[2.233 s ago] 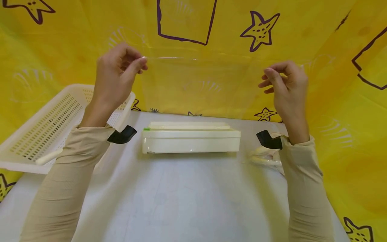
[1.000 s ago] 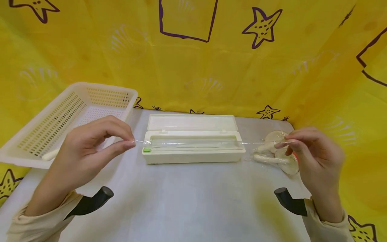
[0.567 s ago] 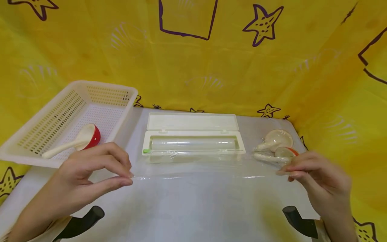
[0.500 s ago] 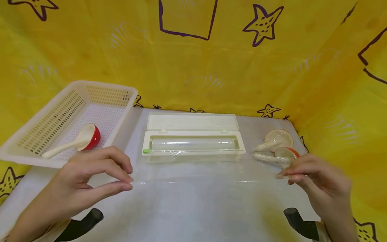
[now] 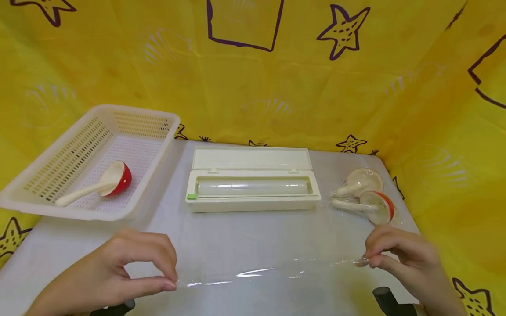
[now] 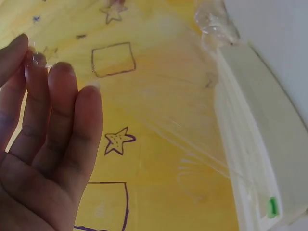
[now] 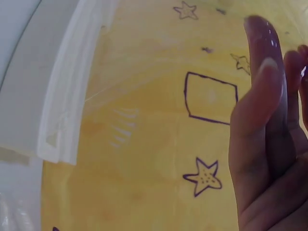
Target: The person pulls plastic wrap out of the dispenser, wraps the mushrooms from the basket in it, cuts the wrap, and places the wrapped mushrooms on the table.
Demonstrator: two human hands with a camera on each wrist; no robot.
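My left hand (image 5: 126,267) and right hand (image 5: 405,261) each pinch an edge of clear cling film (image 5: 250,274) between thumb and fingers. In the head view the film's near edge glints as a line between the hands, low over the table front. Beyond it stands a cream cling film dispenser box (image 5: 253,205), its lid raised at the back. A film roll (image 5: 253,187) lies inside, and a green cutter slide (image 5: 192,196) sits at the left of its front edge. In the left wrist view faint film folds run toward the box (image 6: 260,125).
A white perforated basket (image 5: 118,214) on the left holds a red-and-cream ladle (image 5: 123,179). Two ladles wrapped in film, one showing its cream bowl (image 5: 365,181), the other a red rim (image 5: 388,206), lie at the right. A yellow patterned cloth (image 5: 253,101) hangs behind the white table (image 5: 245,237).
Both hands have come down from high before the cloth toward the table's near side, stretching the film. The dispenser lid, lowered at first, now stands raised and the roll shows.
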